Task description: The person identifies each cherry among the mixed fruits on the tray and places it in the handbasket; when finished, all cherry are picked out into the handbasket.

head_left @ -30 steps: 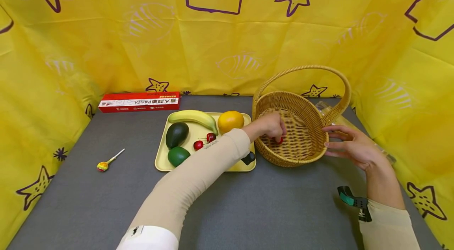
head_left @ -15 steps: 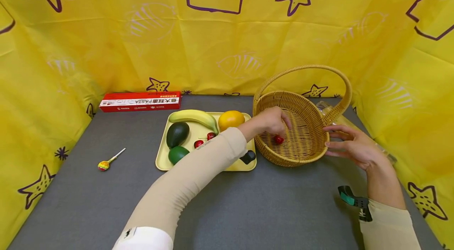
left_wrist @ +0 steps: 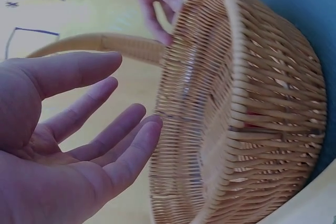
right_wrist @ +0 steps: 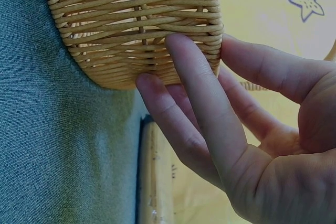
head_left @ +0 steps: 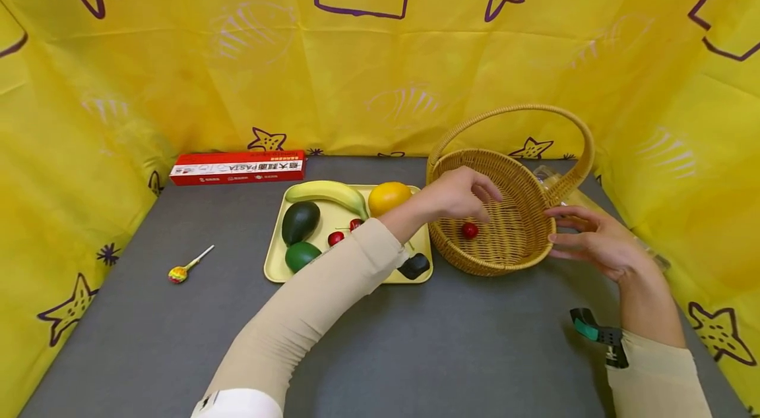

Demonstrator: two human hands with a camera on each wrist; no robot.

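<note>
My left hand is over the left part of the wicker basket, its fingers spread and loosely bent with nothing between them. A red cherry lies on the basket's floor below that hand. In the left wrist view the left palm and fingers appear beside the basket's rim. At the basket's right side is my right hand. The right wrist view shows its thumb at the rim and fingertips against the outer wall, holding the basket.
Left of the basket, a cream tray bears a banana, a yellow lemon-like fruit, an avocado, a green fruit and cherries. A lollipop and red pasta box lie farther left. The basket's handle arches high.
The left hand has let go of the red cherry on the basket floor and risen, its fingers spreading. The right hand stays at the basket's right side.
</note>
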